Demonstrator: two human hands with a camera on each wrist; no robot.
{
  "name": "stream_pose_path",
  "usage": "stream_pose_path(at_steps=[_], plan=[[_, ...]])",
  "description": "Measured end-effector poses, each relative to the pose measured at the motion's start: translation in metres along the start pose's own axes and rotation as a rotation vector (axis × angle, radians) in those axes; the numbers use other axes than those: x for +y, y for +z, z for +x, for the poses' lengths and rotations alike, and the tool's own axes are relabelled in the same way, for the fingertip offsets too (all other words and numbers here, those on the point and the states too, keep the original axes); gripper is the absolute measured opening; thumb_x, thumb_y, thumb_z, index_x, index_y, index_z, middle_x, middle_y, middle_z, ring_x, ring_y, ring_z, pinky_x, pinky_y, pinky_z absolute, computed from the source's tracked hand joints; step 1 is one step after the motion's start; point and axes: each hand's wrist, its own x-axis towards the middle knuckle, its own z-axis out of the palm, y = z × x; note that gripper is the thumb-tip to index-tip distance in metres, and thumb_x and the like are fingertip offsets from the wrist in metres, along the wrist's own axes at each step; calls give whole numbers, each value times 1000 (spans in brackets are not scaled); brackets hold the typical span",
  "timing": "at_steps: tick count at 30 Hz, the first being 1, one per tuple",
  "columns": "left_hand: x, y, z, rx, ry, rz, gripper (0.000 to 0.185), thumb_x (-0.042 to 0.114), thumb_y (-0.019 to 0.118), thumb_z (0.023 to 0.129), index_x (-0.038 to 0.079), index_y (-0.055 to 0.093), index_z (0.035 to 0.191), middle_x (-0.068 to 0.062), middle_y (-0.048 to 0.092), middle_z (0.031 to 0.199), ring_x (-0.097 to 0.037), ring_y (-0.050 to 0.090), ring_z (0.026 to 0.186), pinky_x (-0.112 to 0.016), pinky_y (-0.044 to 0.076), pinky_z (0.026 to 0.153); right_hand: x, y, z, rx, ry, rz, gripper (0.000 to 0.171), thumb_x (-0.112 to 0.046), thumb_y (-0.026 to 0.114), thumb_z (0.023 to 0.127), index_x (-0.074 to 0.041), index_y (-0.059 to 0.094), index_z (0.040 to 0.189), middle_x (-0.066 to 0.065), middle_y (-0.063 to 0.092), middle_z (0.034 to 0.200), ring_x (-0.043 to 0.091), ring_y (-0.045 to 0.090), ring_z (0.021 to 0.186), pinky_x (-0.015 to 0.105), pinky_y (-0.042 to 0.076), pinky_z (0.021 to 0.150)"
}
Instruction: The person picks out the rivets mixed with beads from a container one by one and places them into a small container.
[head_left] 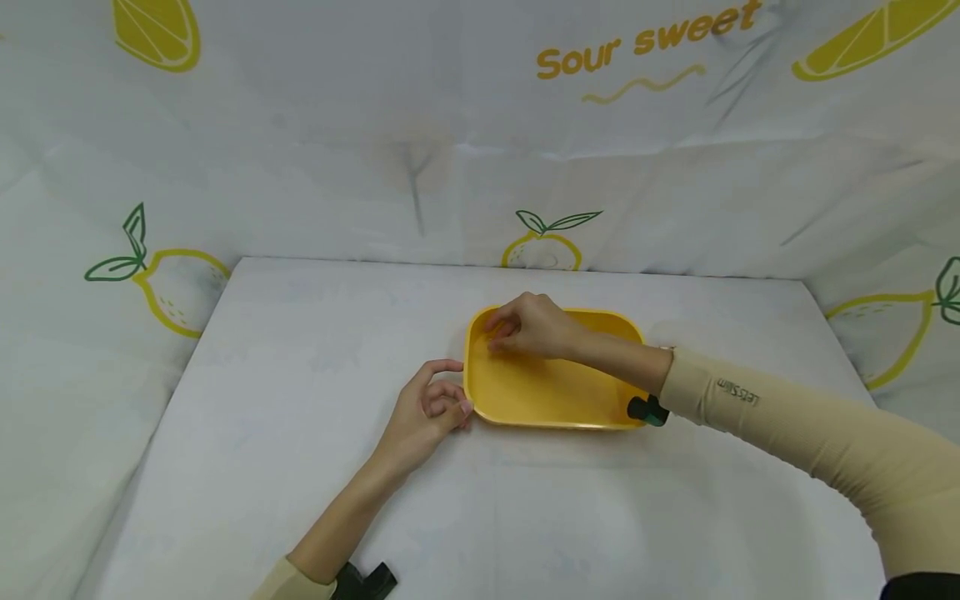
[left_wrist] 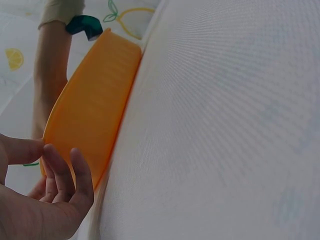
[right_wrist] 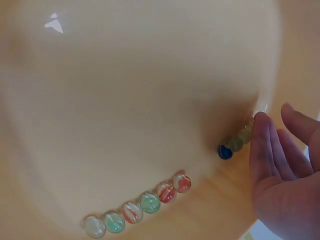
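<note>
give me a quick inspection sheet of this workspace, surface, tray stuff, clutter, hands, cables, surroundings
surface: white table, cloth-covered, flat.
job's things: yellow tray lies flat on the table; inside it a row of six glass marbles, and a dark blue marble with two or so more by the fingertips.
clutter: nothing seen.
grippers: left hand rests at the tray's left edge, fingers loosely curled, touching the rim; right hand reaches into the tray, fingertips beside the marbles; whether it pinches one cannot be told.
cables: nothing seen.
surroundings: white lemon-print cloth walls on three sides, reading "Sour sweet".
</note>
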Motion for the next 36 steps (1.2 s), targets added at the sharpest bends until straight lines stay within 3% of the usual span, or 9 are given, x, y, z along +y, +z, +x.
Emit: stream_pose_path(at_steps=[8, 15, 19, 26, 36], plan=[[1, 0, -1, 7, 4, -3, 57, 0, 71, 97, 9, 50, 149, -8, 70, 98, -22, 70, 78, -27, 61, 79, 1, 7, -3, 7, 90, 104, 26, -7, 81, 96, 2, 80, 120, 13, 85, 108, 15, 81, 93, 22, 63, 83], [-1, 1, -1, 1, 2, -1, 57, 0, 72, 97, 7, 50, 149, -7, 69, 97, -22, 70, 79, -27, 60, 79, 3, 15, -7, 5, 297, 418, 35, -4, 77, 99, 10, 72, 130, 26, 80, 119, 20, 83, 93, 30, 67, 84], [0, 2, -1, 2, 8, 3, 57, -1, 71, 97, 6, 50, 149, -6, 69, 96, -22, 70, 78, -26, 60, 78, 6, 19, -7, 25, 354, 511, 35, -3, 75, 100, 11, 71, 131, 28, 79, 120, 15, 82, 85, 30, 67, 81], [1, 2, 0, 1, 4, 3, 57, -1, 71, 97, 5, 49, 150, -11, 70, 98, -22, 71, 78, -26, 59, 78, 4, 19, -9, 27, 352, 535, 30, -2, 75, 100, 11, 74, 127, 28, 79, 119, 9, 78, 75, 28, 67, 76], [1, 1, -1, 4, -2, -4, 57, -1, 71, 97, 6, 49, 149, -8, 69, 97, -23, 70, 79, -27, 61, 80, 3, 19, -8, 8, 329, 446, 23, -7, 80, 97, 7, 80, 115, 24, 82, 110, 8, 75, 70, 26, 66, 73]])
